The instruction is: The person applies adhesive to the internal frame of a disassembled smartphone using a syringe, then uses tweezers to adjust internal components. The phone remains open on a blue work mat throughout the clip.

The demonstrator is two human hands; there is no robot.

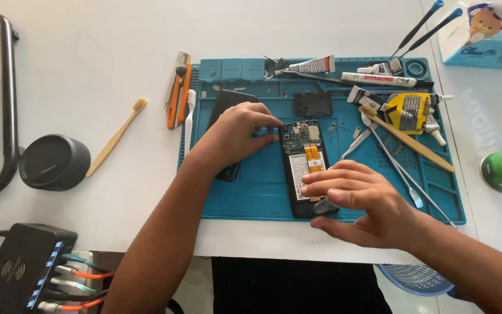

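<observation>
An opened phone (301,168) lies on the blue mat (251,192). The left hand (236,131) pinches its top edge with curled fingers; the right hand (358,197), fingers loosely spread, rests on its lower end, holding nothing.

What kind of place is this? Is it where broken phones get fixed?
Probably yes, a phone repair bench. An opened phone with its insides showing lies on a blue work mat, and glue tubes and thin metal prying tools lie around it.

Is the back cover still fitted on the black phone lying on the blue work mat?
No: the black phone lies open on the blue work mat, its circuit board and battery exposed between both hands.
</observation>
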